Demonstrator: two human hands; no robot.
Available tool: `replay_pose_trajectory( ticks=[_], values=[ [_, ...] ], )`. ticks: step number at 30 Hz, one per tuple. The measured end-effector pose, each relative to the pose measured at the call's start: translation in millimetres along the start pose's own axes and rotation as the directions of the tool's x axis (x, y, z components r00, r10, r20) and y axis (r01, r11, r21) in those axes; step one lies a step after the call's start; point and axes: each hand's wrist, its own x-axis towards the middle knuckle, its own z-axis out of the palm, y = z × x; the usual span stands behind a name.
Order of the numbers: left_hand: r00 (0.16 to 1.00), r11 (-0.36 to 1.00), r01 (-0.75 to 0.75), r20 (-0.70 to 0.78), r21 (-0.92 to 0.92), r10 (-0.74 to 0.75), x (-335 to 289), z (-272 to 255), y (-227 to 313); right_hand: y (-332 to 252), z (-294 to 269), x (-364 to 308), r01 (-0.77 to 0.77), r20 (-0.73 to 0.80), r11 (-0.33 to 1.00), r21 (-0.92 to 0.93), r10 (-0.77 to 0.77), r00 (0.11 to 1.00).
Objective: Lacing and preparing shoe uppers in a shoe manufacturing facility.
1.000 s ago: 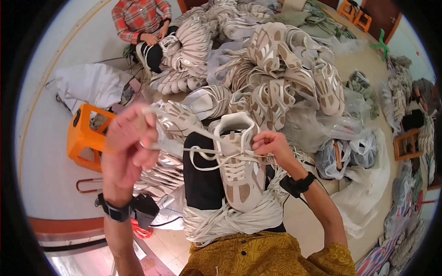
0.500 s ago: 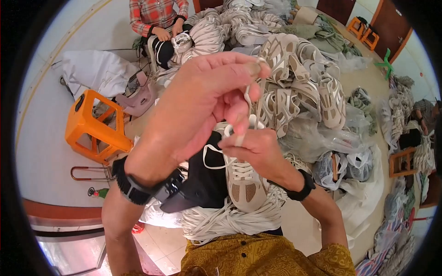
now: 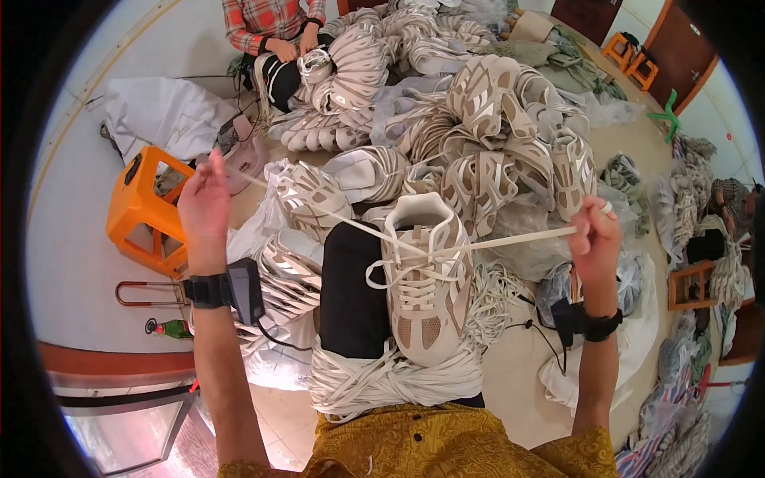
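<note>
A beige and white sneaker [image 3: 426, 323] rests on my lap, toe toward me, its lower eyelets laced. From its upper part a pale flat shoelace [image 3: 510, 241] stretches taut to both sides. My right hand [image 3: 596, 235], fingers closed, grips the right end. Out to the left, my left hand [image 3: 205, 203] pinches the other end, which runs up past its fingertips. A small loop of lace hangs at the shoe's left side. Beside the shoe lies a black padded piece [image 3: 355, 291]. Under the toe, a bundle of white laces [image 3: 398, 386] spreads across my lap.
Piled beige sneakers [image 3: 486, 103] fill the space ahead. At left stand an orange stool [image 3: 151, 207] and a green bottle [image 3: 171, 327]. More loose laces [image 3: 502, 303] hang right of the shoe. Another person's hands [image 3: 295, 46] work on a shoe at the far left.
My hands were close together above the shoe, the left crossing in front. Now they are spread wide to either side, and the lace is drawn out straight between them and the shoe.
</note>
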Motion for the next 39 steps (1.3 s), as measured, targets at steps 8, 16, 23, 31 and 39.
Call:
replay_pose_trajectory(
  ticks=[8,16,23,31,39],
  values=[
    [0.988,0.887,-0.002,-0.134,0.463,0.072,-25,-62,4,-26,-80,24,0.086,0.016,0.979,0.186,-0.090,0.996],
    [0.474,-0.085,-0.858,0.718,0.506,-0.511,-163,31,-130,-13,-84,21,0.039,-0.050,0.997,0.070,-0.036,0.998],
    [0.396,0.171,-0.724,0.606,0.668,-0.690,-171,40,-122,-15,-100,21,0.065,-0.011,0.998,-0.003,-0.065,0.998],
    [0.922,0.426,0.188,-0.009,0.885,-0.387,-114,29,-46,-14,-117,24,0.092,-0.139,0.989,0.114,-0.076,0.987],
    [0.985,0.757,0.072,-0.165,0.649,0.047,-54,-83,45,-28,-140,22,0.193,-0.174,0.967,0.167,-0.164,0.971]
  ],
)
